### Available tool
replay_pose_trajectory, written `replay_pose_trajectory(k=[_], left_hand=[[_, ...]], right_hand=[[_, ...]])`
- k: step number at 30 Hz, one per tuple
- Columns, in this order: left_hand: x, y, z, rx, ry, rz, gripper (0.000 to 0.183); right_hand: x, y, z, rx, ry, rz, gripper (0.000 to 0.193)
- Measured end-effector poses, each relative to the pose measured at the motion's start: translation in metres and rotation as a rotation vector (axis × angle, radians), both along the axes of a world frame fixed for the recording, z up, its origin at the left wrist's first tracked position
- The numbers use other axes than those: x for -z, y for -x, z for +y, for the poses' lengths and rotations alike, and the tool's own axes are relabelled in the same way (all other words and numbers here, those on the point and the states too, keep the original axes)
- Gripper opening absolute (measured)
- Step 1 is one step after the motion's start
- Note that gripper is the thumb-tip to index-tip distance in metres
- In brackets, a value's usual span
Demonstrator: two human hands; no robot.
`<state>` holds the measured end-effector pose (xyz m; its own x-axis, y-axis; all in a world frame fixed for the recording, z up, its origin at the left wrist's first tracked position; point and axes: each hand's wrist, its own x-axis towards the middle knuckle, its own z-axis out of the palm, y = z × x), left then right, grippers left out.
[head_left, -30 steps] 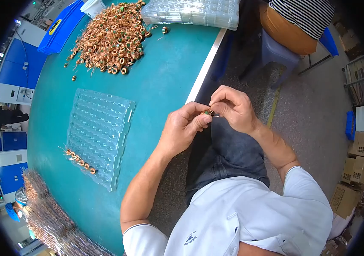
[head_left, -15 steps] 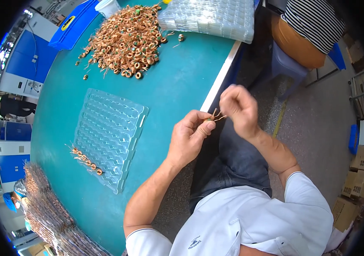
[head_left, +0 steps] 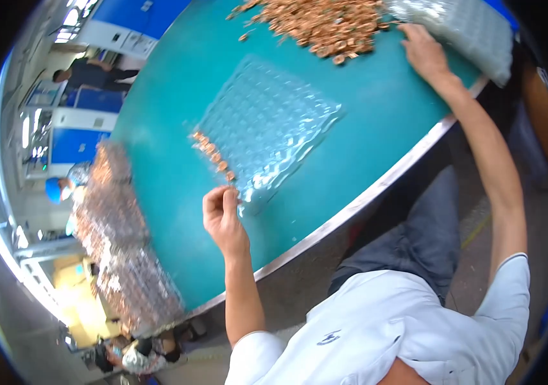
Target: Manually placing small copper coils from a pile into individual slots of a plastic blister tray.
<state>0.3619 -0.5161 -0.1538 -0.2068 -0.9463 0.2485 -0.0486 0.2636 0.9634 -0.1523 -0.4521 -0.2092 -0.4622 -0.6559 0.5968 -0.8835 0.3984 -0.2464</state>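
Left hand [head_left: 224, 218] by clear blister tray [head_left: 267, 125]

head cam | worn, looks steeply down | close over teal table [head_left: 158, 128] | fisheye-bent rim

Bright daylight, motion blur, fisheye bending

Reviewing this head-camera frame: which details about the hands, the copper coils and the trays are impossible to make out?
- Left hand: fingertips pinched over the clear tray; whether they hold a coil is too small and blurred to tell.
- Right hand: at the coil pile; the palm faces down, so any grip is hidden.
- Coil pile: cut off by the top edge.
- Stacked trays at left: smeared by fisheye bending and blur; no count possible.
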Motion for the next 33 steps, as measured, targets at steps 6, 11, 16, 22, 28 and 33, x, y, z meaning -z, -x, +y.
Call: replay_pose_trajectory(k=[6,11,16,22,28,33], left_hand=[[0.024,-0.047,-0.042,-0.153,-0.017,-0.11,0.008],[0.023,-0.023,-0.037,-0.168,0.073,-0.299,0.01],[0.034,-0.035,-0.037,-0.23,0.087,-0.437,0.015],[0.025,-0.01,-0.022,-0.362,0.298,-0.517,0.023],[0.001,0.055,0.026,0.202,0.208,-0.148,0.023],[-0.021,0.151,0.072,0.714,-0.491,0.005,0.046]], right_hand=[[-0.012,-0.021,-0.006,-0.162,-0.113,0.076,0.025],[-0.045,-0.068,0.029,-0.431,-0.126,-0.061,0.031],[-0.044,-0.101,0.039,-0.397,-0.057,-0.289,0.039],[-0.032,-0.089,0.031,-0.364,-0.099,-0.264,0.03],[-0.041,-0.097,0.047,-0.506,0.031,-0.418,0.024],[-0.059,-0.152,0.107,-0.67,0.22,-1.371,0.026]])
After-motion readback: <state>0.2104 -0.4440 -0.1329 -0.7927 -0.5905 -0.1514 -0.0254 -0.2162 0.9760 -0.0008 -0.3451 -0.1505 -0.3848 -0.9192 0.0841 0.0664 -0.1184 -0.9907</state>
